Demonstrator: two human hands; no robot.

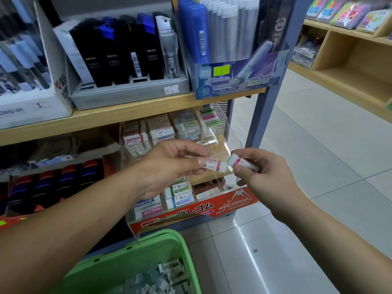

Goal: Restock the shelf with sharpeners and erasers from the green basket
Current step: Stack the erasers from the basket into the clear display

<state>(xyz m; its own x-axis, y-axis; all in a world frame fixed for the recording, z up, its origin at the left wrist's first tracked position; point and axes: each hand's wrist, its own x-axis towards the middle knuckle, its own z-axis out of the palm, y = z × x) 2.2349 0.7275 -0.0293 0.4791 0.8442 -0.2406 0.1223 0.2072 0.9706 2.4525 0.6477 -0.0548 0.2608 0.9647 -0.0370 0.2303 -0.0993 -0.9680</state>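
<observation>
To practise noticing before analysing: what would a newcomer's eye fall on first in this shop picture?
Mid-picture, the left hand pinches a white eraser with a pink band while the right hand grips a second eraser, their ends close together. Behind them stands the clear eraser display with its red HARD ERASER front, and the green basket sits at the bottom edge.

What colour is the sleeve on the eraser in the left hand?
Sleeve of the eraser: white with a pink band, head view.

The left hand (167, 164) pinches one eraser (213, 165), right hand (262, 174) another eraser (241, 162) (tips nearly touching) before clear rack (218, 143).
</observation>
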